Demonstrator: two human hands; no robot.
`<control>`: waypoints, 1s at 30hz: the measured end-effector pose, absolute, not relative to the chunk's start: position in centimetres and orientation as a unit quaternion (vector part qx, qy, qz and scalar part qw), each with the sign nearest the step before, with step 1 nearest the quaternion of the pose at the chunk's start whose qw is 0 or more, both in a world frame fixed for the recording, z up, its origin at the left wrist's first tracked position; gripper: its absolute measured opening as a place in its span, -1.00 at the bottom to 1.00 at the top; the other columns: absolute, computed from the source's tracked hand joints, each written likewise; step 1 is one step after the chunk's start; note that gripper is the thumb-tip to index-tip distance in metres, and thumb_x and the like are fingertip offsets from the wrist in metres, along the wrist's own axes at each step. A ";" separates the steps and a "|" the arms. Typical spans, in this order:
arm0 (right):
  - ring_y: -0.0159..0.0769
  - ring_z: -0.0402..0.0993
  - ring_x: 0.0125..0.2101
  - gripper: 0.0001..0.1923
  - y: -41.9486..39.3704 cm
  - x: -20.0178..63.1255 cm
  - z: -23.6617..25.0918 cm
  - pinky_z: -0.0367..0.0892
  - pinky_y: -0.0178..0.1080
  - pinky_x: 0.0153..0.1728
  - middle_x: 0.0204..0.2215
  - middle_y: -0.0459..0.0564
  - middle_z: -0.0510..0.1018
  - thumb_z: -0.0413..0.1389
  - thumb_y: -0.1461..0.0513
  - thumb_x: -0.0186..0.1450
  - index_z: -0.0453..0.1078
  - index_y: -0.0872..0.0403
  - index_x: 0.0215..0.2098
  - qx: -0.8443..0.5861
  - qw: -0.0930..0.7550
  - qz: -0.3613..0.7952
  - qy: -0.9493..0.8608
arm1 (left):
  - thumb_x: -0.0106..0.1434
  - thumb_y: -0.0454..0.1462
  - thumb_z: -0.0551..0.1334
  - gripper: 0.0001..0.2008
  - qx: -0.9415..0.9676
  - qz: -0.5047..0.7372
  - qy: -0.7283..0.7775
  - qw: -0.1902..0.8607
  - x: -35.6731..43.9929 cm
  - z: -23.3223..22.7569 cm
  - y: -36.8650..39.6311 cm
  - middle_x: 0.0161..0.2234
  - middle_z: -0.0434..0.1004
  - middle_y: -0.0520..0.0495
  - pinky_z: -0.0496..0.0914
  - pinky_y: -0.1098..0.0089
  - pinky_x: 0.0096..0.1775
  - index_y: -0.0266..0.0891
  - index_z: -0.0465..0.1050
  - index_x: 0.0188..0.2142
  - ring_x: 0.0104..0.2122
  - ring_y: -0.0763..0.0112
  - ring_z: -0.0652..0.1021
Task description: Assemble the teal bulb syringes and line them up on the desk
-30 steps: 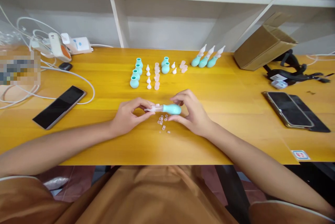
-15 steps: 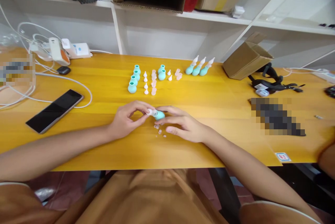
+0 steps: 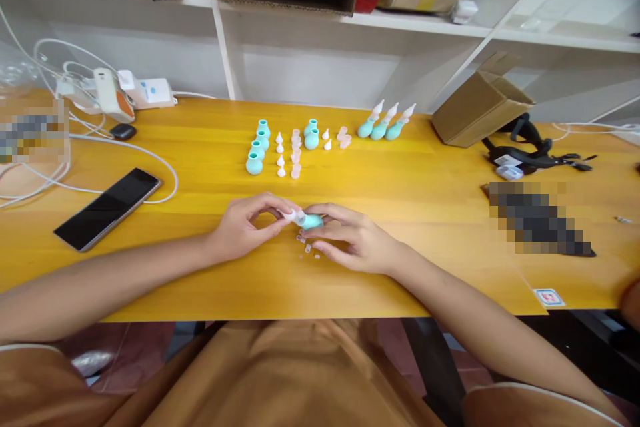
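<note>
Left hand (image 3: 243, 226) pinches the pale tip and right hand (image 3: 350, 240) closes its grip on the teal bulb (image 3: 313, 221), over the tabletop (image 3: 425, 214). An open cardboard box (image 3: 477, 110) lies tipped; contents hidden.

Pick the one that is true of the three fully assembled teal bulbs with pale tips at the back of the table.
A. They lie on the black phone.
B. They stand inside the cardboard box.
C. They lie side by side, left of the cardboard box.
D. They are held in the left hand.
C: the three assembled bulbs lie in a row on the table, just left of the cardboard box.
</note>
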State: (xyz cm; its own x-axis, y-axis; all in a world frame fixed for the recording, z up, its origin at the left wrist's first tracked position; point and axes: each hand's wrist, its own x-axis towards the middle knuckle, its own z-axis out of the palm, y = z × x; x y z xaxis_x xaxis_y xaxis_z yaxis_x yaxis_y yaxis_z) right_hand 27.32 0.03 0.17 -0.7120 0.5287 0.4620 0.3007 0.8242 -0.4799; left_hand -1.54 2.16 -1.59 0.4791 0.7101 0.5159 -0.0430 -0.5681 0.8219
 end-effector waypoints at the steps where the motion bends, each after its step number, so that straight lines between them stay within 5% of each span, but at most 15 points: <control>1: -0.10 0.66 0.13 -0.77 0.0 27.3 0.2 0.62 -0.05 0.17 0.20 0.22 0.57 0.21 0.19 0.55 0.66 0.01 0.09 -0.228 0.303 0.183 -0.907 | 0.46 -0.36 0.38 -0.83 0.765 0.455 0.221 0.399 -1.6 -1.6 2.1 0.04 0.75 -0.15 0.64 0.24 0.11 -0.17 0.59 0.02 0.04 0.27 0.74; 5: -0.12 0.67 0.13 -0.77 -0.2 27.1 0.4 0.62 -0.08 0.17 0.20 0.23 0.57 0.22 0.19 0.54 0.65 0.03 0.09 -0.228 0.309 0.185 -0.904 | 0.47 -0.34 0.37 -0.82 0.760 0.459 0.228 0.400 -1.5 -1.5 1.9 0.05 0.74 -0.17 0.63 0.20 0.13 -0.17 0.56 0.03 0.06 0.25 0.72; 10: -0.06 0.56 0.28 -0.68 0.2 27.8 1.4 0.53 0.02 0.31 0.32 0.18 0.49 0.17 0.18 0.57 0.59 -0.05 0.24 -0.263 0.341 0.174 -0.885 | 0.39 -0.33 0.42 -0.50 0.689 0.474 0.280 0.471 -0.8 -1.7 2.7 0.26 0.58 -0.22 0.63 0.23 0.08 -0.09 0.37 0.25 0.03 0.31 0.70; 14: 0.04 0.46 0.36 -0.58 3.1 31.3 3.1 0.44 0.21 0.38 0.32 0.03 0.46 0.09 0.11 0.59 0.49 -0.28 0.37 -0.363 0.413 0.082 -0.831 | 0.43 -0.34 0.31 -0.62 0.678 0.458 0.318 0.479 -0.8 -2.1 3.1 0.18 0.59 -0.21 0.59 0.17 0.12 -0.13 0.38 0.20 -0.02 0.33 0.69; 19: 0.11 0.22 0.48 -0.30 11.4 40.0 4.0 0.45 0.26 0.35 0.48 -0.04 0.13 0.14 0.09 0.47 0.17 -0.43 0.53 -0.478 0.474 -0.071 -0.736 | 0.40 -0.37 0.26 -0.66 0.725 0.415 0.314 0.452 -1.1 -1.9 2.8 0.07 0.67 -0.18 0.58 0.12 0.12 -0.15 0.41 0.15 0.02 0.25 0.70; 22: 0.12 0.19 0.48 -0.17 16.8 45.0 2.8 0.46 0.15 0.33 0.50 0.11 0.05 0.14 0.19 0.37 0.09 -0.29 0.56 -0.556 0.477 -0.089 -0.675 | 0.40 -0.38 0.22 -0.73 0.745 0.396 0.326 0.426 -1.1 -1.4 2.5 -0.02 0.73 -0.13 0.56 0.13 0.15 -0.16 0.43 0.07 0.03 0.24 0.71; 30: 0.28 0.19 0.47 0.00 23.1 50.1 -4.6 0.42 0.30 0.31 0.45 0.36 0.08 0.07 0.11 0.22 0.00 0.11 0.60 -0.676 0.332 -0.044 -0.657 | 0.37 -0.39 0.19 -0.78 0.765 0.378 0.336 0.398 -1.2 -1.1 2.6 -0.12 0.76 -0.05 0.56 0.22 0.03 -0.15 0.44 -0.03 -0.09 0.29 0.73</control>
